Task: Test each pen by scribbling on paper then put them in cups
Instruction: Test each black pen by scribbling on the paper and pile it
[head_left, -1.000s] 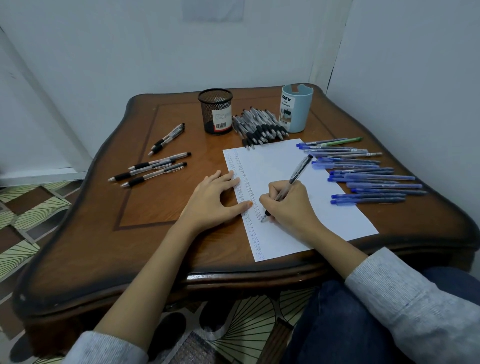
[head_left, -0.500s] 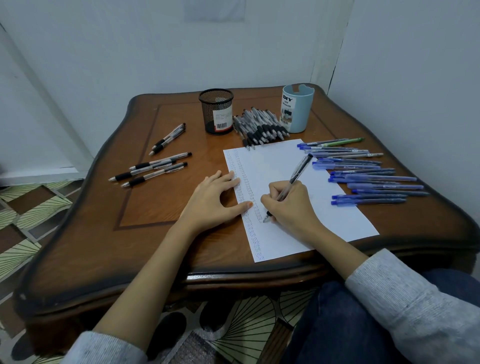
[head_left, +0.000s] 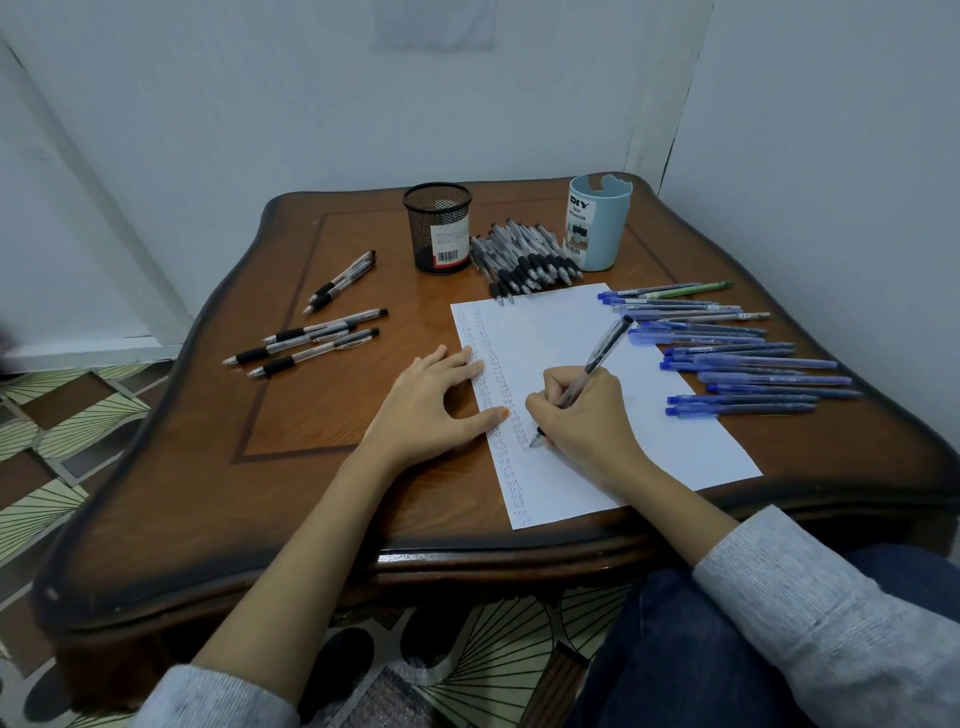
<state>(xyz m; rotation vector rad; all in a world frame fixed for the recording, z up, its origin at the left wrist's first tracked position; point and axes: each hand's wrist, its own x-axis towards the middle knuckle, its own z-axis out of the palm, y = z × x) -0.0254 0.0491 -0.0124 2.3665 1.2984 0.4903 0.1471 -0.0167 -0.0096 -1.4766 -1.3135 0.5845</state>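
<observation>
A sheet of paper was laid on the wooden table, and every place here is given from that sheet. The right hand was rested on the paper's near half, its fingers curled round a dark pen in a writing grip. The pen's tip was set on the paper at the lower end of the second column of small scribbles, and its cap end was tilted up and away toward the paper's far right corner. The left hand was laid flat across the paper's left edge. Its fingers were straight and spread and the thumb was pressed onto the sheet; nothing was held in it.

Beyond the paper's far edge a pile of black-grip pens was heaped, a few tips touching or overlapping that edge. A black mesh cup was stood just left of the pile and a light blue cup just right of it. Whether anything was in either cup could not be told. Along the paper's right edge a row of blue pens was spread, with a green pen at its far end. Well to the paper's left, five black-grip pens were laid in a pair and a group of three.
</observation>
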